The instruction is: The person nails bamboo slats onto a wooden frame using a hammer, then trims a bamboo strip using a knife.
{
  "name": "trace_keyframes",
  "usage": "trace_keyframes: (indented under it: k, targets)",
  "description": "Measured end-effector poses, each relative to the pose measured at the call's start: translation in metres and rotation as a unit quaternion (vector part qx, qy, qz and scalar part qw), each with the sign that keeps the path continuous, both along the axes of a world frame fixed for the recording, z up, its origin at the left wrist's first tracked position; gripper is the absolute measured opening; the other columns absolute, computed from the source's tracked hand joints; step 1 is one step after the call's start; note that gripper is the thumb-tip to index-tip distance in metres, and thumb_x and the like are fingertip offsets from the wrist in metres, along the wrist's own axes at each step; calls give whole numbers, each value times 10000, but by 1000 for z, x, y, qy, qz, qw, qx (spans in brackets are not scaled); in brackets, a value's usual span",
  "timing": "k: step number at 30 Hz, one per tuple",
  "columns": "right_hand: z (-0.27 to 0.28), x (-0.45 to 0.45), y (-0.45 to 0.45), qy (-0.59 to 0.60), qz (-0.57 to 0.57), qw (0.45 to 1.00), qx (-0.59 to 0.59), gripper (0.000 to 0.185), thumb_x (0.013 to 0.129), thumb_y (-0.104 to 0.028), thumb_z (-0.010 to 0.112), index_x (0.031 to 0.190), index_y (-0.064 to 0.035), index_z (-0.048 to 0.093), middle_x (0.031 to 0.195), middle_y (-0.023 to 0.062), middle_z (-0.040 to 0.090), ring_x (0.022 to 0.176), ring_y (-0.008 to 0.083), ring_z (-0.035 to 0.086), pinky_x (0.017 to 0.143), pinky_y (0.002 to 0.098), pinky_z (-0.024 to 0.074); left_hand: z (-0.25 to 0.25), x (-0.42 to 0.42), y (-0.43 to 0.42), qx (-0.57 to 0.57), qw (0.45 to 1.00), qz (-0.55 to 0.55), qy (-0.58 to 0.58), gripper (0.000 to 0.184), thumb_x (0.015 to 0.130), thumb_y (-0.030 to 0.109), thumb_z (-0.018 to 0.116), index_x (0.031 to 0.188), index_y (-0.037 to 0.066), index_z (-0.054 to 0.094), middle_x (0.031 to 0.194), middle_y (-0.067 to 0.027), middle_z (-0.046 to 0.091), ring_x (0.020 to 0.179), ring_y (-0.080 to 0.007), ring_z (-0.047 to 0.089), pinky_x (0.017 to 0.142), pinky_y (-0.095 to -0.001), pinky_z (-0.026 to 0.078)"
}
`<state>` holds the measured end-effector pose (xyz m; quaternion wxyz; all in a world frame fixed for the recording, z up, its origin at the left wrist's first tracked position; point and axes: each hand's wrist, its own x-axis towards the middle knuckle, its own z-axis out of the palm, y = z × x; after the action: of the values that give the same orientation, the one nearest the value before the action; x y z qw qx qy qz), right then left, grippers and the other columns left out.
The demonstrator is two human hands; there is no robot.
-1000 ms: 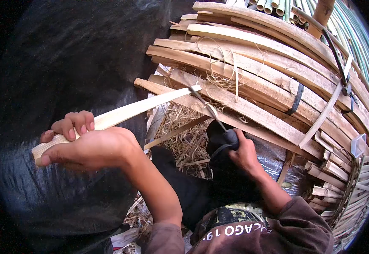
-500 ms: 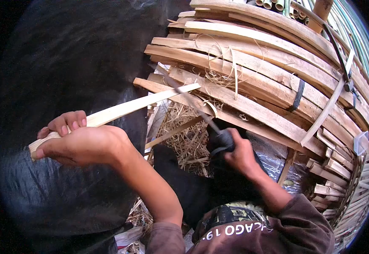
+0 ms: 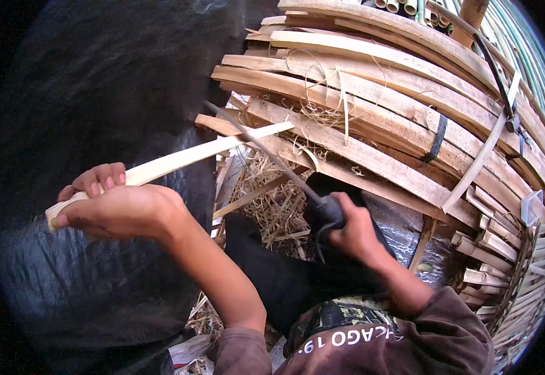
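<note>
My left hand [image 3: 107, 203] is closed around the near end of a pale, flat wooden strip [image 3: 182, 159]. The strip slants up to the right, its far end over the edge of the stacked planks. My right hand [image 3: 352, 230] grips the black-wrapped handle of a long, thin-bladed knife [image 3: 275, 161]. The blade points up and left and crosses the strip near its far end; whether it bites into the wood I cannot tell. Below the crossing lies a heap of curly wood shavings [image 3: 278, 209].
Long rough planks [image 3: 372, 119] are stacked at the upper right, with loose shavings on top. Shorter split pieces [image 3: 488, 250] and a clear plastic container [image 3: 532, 208] are at the right. A dark sheet [image 3: 97, 81] covers the left side. Bamboo poles [image 3: 516, 50] stand at the upper right.
The knife blade has slid slightly left along the strip, its tip now farther out past the strip. My left hand and the strip have barely moved.
</note>
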<state>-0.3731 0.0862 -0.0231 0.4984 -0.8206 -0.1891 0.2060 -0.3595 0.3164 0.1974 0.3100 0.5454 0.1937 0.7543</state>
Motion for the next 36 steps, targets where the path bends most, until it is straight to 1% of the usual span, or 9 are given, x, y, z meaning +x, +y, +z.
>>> trace_keyframes:
  k: [6,8,14,17,23,28,30,32,36]
  targets:
    - [22,-6,-2,-101,7,994,-44,599,656,-98,724,1206,-104,488,839,223,659,814,439,641,656,498,507,-4,-5,13,-39,999,2,-13,518,1032,544,156,873,92,354,640,4,322,512,-84,292,438,-214,313]
    - [35,-15,-2,-85,17,996,-14,646,638,-97,726,1234,-103,477,848,222,657,804,441,638,666,495,514,-8,-8,15,-5,999,-49,-14,502,1043,511,185,1014,50,381,652,5,359,496,-41,333,442,-154,354]
    - [48,-10,19,-172,49,978,104,723,588,-74,765,1253,-121,484,918,220,668,822,420,657,686,484,529,-5,-2,-17,29,998,-57,-27,533,1045,505,191,1085,12,392,653,9,364,505,-42,332,432,-151,320]
    - [-13,10,8,-124,-17,992,5,614,644,-89,741,1211,-122,509,845,228,666,807,423,656,668,495,519,-7,-6,-10,23,999,-26,9,531,1046,501,192,1084,9,390,656,9,369,502,-46,328,431,-156,314]
    - [30,2,1,-96,0,994,-60,598,658,-93,738,1207,-122,505,863,237,660,819,442,645,667,494,511,-6,-2,-1,26,998,-52,-17,446,1051,486,202,984,76,365,656,9,351,502,-43,319,434,-158,315]
    - [36,-4,19,-163,25,981,98,698,601,-57,771,1239,-117,494,889,232,653,860,423,647,680,480,518,-4,4,-19,40,996,-70,-27,463,1048,496,209,1012,66,378,655,12,351,503,-34,322,430,-154,306]
    - [5,6,21,-157,-24,986,48,626,617,-54,765,1183,-120,507,884,237,654,861,423,645,689,484,515,-2,3,-20,38,997,-54,-26,469,1047,499,209,1021,63,382,653,15,351,502,-30,324,429,-150,303]
    - [-38,32,12,-78,-52,989,-118,533,646,-64,758,1092,-121,470,827,237,654,823,451,634,676,528,491,-3,0,-16,28,998,-53,-13,488,1042,514,216,1039,57,387,643,23,340,500,-27,321,432,-144,304]
    - [6,20,11,-71,-28,991,-106,518,675,-102,737,1110,-122,455,787,234,646,810,462,631,662,551,470,-10,-2,-9,54,997,-60,-20,487,1044,510,210,1041,56,386,634,27,336,498,-27,321,434,-141,306]
